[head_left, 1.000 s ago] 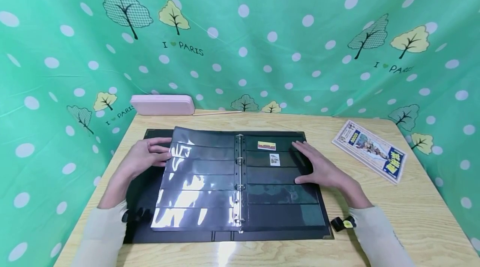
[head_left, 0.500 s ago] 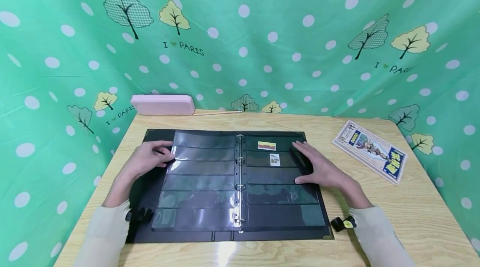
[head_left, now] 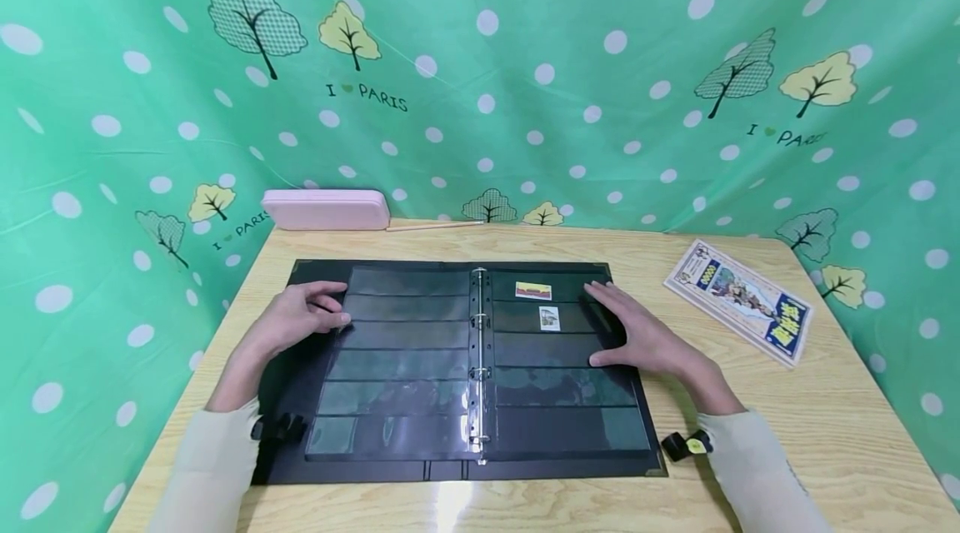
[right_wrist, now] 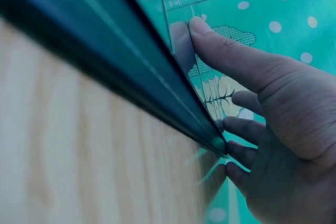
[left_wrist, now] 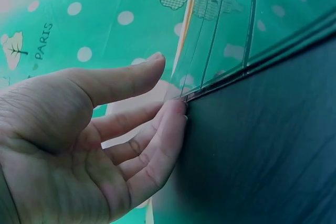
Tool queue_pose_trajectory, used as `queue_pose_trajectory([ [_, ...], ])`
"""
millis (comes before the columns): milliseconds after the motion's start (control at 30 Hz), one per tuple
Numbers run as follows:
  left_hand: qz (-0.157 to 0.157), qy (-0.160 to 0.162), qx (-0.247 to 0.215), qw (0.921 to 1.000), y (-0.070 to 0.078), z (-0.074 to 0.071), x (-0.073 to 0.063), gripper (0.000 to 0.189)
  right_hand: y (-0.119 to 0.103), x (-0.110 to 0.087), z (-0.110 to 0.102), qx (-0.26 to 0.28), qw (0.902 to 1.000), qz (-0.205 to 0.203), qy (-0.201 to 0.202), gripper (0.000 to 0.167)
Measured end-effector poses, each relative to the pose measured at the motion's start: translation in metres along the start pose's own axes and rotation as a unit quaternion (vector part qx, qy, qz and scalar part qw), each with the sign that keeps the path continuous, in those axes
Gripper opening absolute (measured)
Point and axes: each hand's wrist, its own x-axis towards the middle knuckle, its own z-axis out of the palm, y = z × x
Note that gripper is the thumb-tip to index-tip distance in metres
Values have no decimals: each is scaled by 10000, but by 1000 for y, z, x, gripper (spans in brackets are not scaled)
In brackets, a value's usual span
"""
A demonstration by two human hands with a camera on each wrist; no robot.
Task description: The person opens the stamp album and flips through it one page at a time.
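Note:
A black stamp album [head_left: 442, 472] lies spread flat on the table, its clear-pocketed left page [head_left: 401, 362] and right page [head_left: 555, 429] joined by a metal ring spine [head_left: 480, 358]. Two stamps sit in the right page: a red-yellow stamp [head_left: 533, 291] in the top row and a pale stamp [head_left: 550, 319] below it. My left hand [head_left: 300, 316] is at the left page's outer edge; in the left wrist view its fingertips [left_wrist: 176, 107] meet that edge, the thumb raised apart. My right hand [head_left: 637, 333] rests on the right page's outer side, thumb and fingers spread.
A pink case [head_left: 326, 210] stands at the back left with a thin stick [head_left: 435, 226] beside it. To the right lies an illustrated packet [head_left: 741, 301]. A green dotted cloth [head_left: 480, 100] hangs behind the wooden table [head_left: 787, 433].
The left page has settled flatter and its bright glare has faded. My left hand has shifted slightly right and its thumb has parted from the page. The right hand has stayed put.

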Motion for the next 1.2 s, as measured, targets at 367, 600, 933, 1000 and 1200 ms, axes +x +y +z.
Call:
queue_pose_trajectory([
  [367, 455, 243, 1134, 9922, 3, 14, 8, 81, 2, 0, 0, -125, 9999, -68, 11, 115],
  [600, 558, 202, 1619, 9850, 0, 22, 10, 100, 1, -1, -3, -132, 9999, 9, -93, 115],
  [933, 738, 176, 1932, 9782, 0, 26, 9, 102, 1, -2, -7, -239, 9996, -34, 126, 102],
  [1000, 757, 174, 1946, 9778, -1, 26, 9, 101, 3, -1, -7, -233, 9995, -67, 192, 99],
  [1200, 771, 124, 1924, 9782, -3, 26, 10, 102, 6, 0, -5, -239, 9984, -234, 445, 97],
])
